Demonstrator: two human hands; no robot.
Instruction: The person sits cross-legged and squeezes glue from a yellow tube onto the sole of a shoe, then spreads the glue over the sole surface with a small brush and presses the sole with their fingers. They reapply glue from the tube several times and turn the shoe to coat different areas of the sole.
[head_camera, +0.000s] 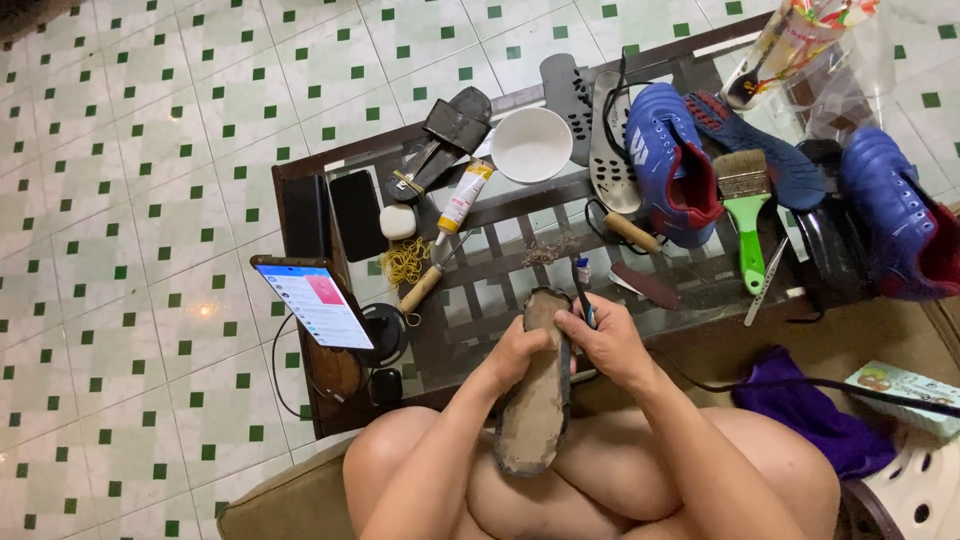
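Note:
A worn brown shoe sole stands tilted over my bare knees, its dark rim facing up. My left hand grips its left edge near the top. My right hand rests against the sole's right edge and holds a thin dark tool that points up past the sole's tip. Both hands are close together at the near edge of the glass table.
On the table lie a blue sports shoe, a second blue shoe at the right, a green-handled brush, a white bowl, a glue tube, insoles and a lit phone on a stand. A purple cloth lies by my right thigh.

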